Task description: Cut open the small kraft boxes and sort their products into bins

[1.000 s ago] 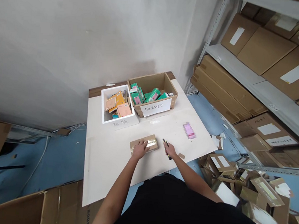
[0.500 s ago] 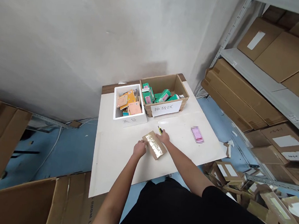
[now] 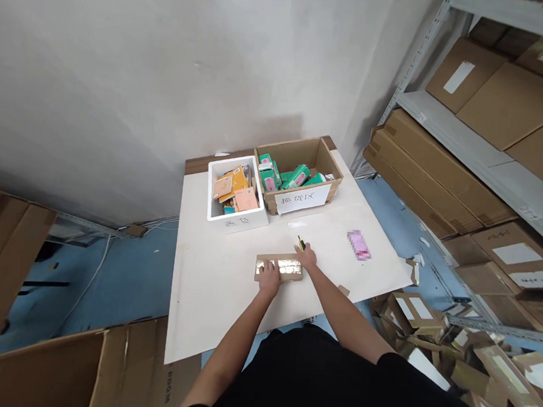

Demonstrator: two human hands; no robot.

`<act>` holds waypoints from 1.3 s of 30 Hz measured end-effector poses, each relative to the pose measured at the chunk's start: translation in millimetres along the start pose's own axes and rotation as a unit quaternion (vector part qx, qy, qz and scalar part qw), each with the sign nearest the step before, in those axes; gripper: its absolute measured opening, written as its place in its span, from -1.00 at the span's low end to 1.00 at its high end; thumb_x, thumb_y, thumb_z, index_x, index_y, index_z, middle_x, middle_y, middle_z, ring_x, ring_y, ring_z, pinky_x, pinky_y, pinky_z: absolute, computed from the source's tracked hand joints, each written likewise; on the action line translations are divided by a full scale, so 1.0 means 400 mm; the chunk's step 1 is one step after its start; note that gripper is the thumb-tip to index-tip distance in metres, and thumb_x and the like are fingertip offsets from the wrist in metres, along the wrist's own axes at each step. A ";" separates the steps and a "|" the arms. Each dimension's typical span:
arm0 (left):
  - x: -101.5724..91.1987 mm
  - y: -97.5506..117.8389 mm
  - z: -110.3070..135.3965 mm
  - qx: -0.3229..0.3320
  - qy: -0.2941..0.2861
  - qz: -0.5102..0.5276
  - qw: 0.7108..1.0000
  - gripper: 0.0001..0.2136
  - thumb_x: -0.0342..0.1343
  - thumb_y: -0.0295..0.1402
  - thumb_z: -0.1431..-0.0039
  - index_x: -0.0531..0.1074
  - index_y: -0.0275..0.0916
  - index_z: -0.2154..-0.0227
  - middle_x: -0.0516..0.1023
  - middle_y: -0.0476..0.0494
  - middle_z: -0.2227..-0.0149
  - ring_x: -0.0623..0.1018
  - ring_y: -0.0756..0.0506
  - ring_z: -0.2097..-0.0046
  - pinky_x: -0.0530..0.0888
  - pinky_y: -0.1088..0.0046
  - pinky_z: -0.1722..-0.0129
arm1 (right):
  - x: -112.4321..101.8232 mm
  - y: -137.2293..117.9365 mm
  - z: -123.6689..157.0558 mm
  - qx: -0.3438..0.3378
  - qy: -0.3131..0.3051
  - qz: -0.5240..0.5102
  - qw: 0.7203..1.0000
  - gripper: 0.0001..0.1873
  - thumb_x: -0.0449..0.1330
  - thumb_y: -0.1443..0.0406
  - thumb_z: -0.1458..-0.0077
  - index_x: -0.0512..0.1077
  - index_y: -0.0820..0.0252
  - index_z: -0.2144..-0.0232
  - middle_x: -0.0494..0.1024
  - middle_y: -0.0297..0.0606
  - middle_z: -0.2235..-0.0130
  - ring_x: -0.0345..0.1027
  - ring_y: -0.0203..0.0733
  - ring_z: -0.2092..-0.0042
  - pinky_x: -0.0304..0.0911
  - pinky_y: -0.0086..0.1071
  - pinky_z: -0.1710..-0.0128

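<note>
Both forearms [image 3: 245, 323] slant forward over the table [image 3: 206, 299] from black sleeves [image 3: 397, 373], the left one leaning to the right and the right one leaning to the left, so that the hands come close together. The left hand [image 3: 269, 279] rests palm down on the small box [image 3: 294, 274], its fingers spread over the shiny tape [image 3: 289, 266]; whether it also grips the near edge, I cannot tell.

The small box lies flat in the near half of the table, its long axis running left to right, almost square to the person, with the right end a touch farther away. The tape runs along that same axis. Half a second ago the small box lay aslant, one end pointing away to the left, and the left hand was at its left side instead of on top; now the box has swung round crosswise.

The right hand [image 3: 307, 256] is just beyond the right end, clenched around a yellow and black cutter [image 3: 301, 243]; whether the hand touches the box is unclear. The cutter points away and a little left, its front end clear of the box, and sits farther right than before.

Farther off lie a clear strip [image 3: 297, 225] and, to the right, a blurred pink thing [image 3: 359, 245]. Behind them stand a white foam box [image 3: 257, 220] and an open carton [image 3: 295, 150], side by side.
</note>
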State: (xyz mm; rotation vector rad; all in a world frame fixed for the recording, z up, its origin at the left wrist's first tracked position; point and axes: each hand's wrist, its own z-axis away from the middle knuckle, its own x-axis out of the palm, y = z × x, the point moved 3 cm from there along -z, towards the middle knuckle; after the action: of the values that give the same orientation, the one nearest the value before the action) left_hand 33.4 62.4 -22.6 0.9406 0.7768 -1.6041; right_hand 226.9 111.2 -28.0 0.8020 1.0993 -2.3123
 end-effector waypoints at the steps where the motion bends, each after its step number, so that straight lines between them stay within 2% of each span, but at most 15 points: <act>1: 0.005 0.001 0.000 0.004 0.013 -0.001 1.000 -0.20 0.20 -0.07 -0.27 0.08 -0.13 -0.50 0.26 -0.48 -0.42 0.10 -0.49 -0.49 0.23 -0.16 -0.34 | -0.009 0.009 -0.003 0.005 -0.003 -0.034 0.999 -0.63 0.02 -0.03 -0.45 0.35 0.12 0.14 0.64 -0.15 0.18 0.58 -0.10 0.19 0.32 -0.41 0.28; 3: 0.014 -0.002 -0.001 0.010 0.041 0.004 0.999 -0.24 0.19 -0.08 -0.30 0.13 -0.18 -0.48 0.30 -0.49 -0.39 0.12 -0.46 -0.48 0.23 -0.10 -0.35 | -0.016 0.055 0.008 0.012 -0.037 -0.099 0.994 -0.56 -0.08 -0.02 -0.49 0.35 0.12 0.27 0.59 -0.26 0.35 0.51 -0.21 0.39 0.27 -0.46 0.40; 5: 0.020 -0.008 -0.007 0.013 0.065 0.014 0.998 -0.27 0.18 -0.10 -0.32 0.16 -0.25 -0.46 0.32 -0.53 -0.36 0.16 -0.46 -0.47 0.24 -0.06 -0.35 | -0.013 0.117 0.036 0.013 -0.083 -0.142 0.986 -0.49 -0.04 -0.09 -0.45 0.32 0.12 0.38 0.48 -0.35 0.51 0.37 -0.28 0.55 0.22 -0.48 0.50; 8: 0.030 -0.011 -0.017 0.016 0.079 0.016 0.997 -0.29 0.17 -0.10 -0.33 0.18 -0.28 -0.45 0.35 -0.55 -0.33 0.18 -0.47 -0.45 0.26 -0.06 -0.34 | 0.001 0.188 0.072 0.017 -0.122 -0.176 0.977 -0.39 0.07 -0.23 -0.33 0.28 0.11 0.48 0.36 -0.41 0.63 0.25 -0.32 0.65 0.16 -0.49 0.59; 10: 0.033 -0.011 -0.022 0.013 0.079 0.013 0.997 -0.29 0.15 -0.09 -0.35 0.17 -0.27 -0.45 0.34 -0.56 -0.33 0.18 -0.47 -0.44 0.29 -0.05 -0.32 | 0.010 0.201 0.077 0.016 -0.128 -0.199 0.971 -0.37 0.10 -0.27 -0.28 0.28 0.11 0.49 0.35 -0.42 0.64 0.23 -0.32 0.66 0.14 -0.48 0.61; 15: 0.029 -0.009 -0.022 0.000 0.064 0.009 0.998 -0.30 0.08 -0.09 -0.39 0.12 -0.29 -0.47 0.31 -0.57 -0.35 0.16 -0.44 -0.45 0.34 0.00 -0.30 | 0.017 0.178 0.066 -0.003 -0.138 -0.224 0.965 -0.35 0.14 -0.30 -0.23 0.29 0.11 0.49 0.32 -0.44 0.66 0.18 -0.33 0.67 0.12 -0.46 0.63; 19: 0.021 -0.005 -0.020 -0.001 0.052 0.003 0.999 -0.30 0.07 -0.10 -0.40 0.11 -0.31 -0.47 0.30 -0.59 -0.35 0.17 -0.44 -0.45 0.36 -0.01 -0.29 | 0.006 0.200 0.090 -0.011 -0.157 -0.183 0.970 -0.35 0.12 -0.27 -0.27 0.27 0.11 0.53 0.35 -0.41 0.66 0.20 -0.32 0.67 0.14 -0.44 0.59; 23: 0.010 -0.001 -0.019 -0.007 0.041 0.014 0.999 -0.26 0.14 -0.08 -0.35 0.12 -0.32 -0.47 0.25 -0.62 -0.38 0.13 -0.47 -0.46 0.39 0.02 -0.26 | -0.014 0.245 0.111 -0.035 -0.172 -0.107 0.979 -0.39 0.20 -0.20 -0.26 0.28 0.11 0.56 0.34 -0.41 0.68 0.23 -0.30 0.66 0.13 -0.43 0.55; 25: 0.002 0.000 -0.018 -0.011 0.040 0.013 0.999 -0.26 0.15 -0.06 -0.34 0.12 -0.23 -0.47 0.26 -0.57 -0.38 0.13 -0.46 -0.47 0.41 0.00 -0.24 | -0.014 0.263 0.113 -0.028 -0.157 -0.114 0.981 -0.41 0.18 -0.18 -0.28 0.31 0.12 0.53 0.35 -0.42 0.67 0.25 -0.29 0.65 0.13 -0.44 0.55; 27: -0.006 0.002 -0.013 -0.011 0.040 0.007 0.999 -0.27 0.16 -0.06 -0.33 0.13 -0.19 -0.47 0.28 -0.54 -0.37 0.16 -0.45 -0.45 0.42 -0.01 -0.22 | 0.003 0.275 0.115 0.010 -0.112 -0.161 0.981 -0.44 0.09 -0.19 -0.33 0.34 0.12 0.45 0.38 -0.42 0.63 0.30 -0.28 0.62 0.17 -0.44 0.53; 29: -0.011 0.005 -0.003 -0.003 0.044 0.010 0.999 -0.27 0.17 -0.06 -0.32 0.15 -0.23 -0.46 0.33 -0.56 -0.32 0.22 -0.45 -0.41 0.42 0.00 -0.21 | 0.040 0.274 0.119 0.053 -0.079 -0.197 0.976 -0.46 0.06 -0.21 -0.33 0.36 0.11 0.32 0.44 -0.41 0.56 0.37 -0.25 0.57 0.23 -0.44 0.50; 33: -0.001 -0.001 0.042 0.002 0.070 0.026 0.997 -0.25 0.19 -0.12 -0.29 0.14 -0.31 -0.45 0.36 -0.60 -0.26 0.29 -0.49 -0.35 0.43 -0.01 -0.17 | 0.116 0.218 0.104 0.059 -0.043 -0.183 0.980 -0.51 0.31 -0.13 -0.16 0.36 0.09 0.15 0.59 -0.28 0.31 0.52 -0.15 0.34 0.34 -0.40 0.37; 36: 0.020 -0.017 0.087 0.041 0.078 0.046 0.995 -0.29 0.20 -0.19 -0.27 0.19 -0.29 -0.43 0.44 -0.51 -0.18 0.39 -0.44 -0.27 0.39 -0.01 -0.21 | 0.128 0.158 0.061 0.074 0.005 -0.177 0.982 -0.53 0.32 -0.08 -0.15 0.36 0.08 0.11 0.61 -0.21 0.22 0.53 -0.09 0.24 0.36 -0.37 0.32; 39: 0.043 -0.041 0.128 0.075 0.102 0.077 0.989 -0.34 0.18 -0.13 -0.28 0.25 -0.19 -0.40 0.41 -0.42 -0.26 0.30 -0.43 -0.35 0.29 -0.05 -0.32 | 0.126 0.093 0.016 0.060 -0.006 -0.217 0.974 -0.58 0.21 -0.08 -0.24 0.35 0.09 0.12 0.59 -0.22 0.28 0.52 -0.10 0.30 0.35 -0.37 0.35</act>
State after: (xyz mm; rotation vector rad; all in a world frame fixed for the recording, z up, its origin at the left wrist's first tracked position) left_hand 6.0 14.2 -13.2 1.2588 0.7097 -1.4605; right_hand 211.1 77.1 -78.7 0.6356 1.2378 -2.7615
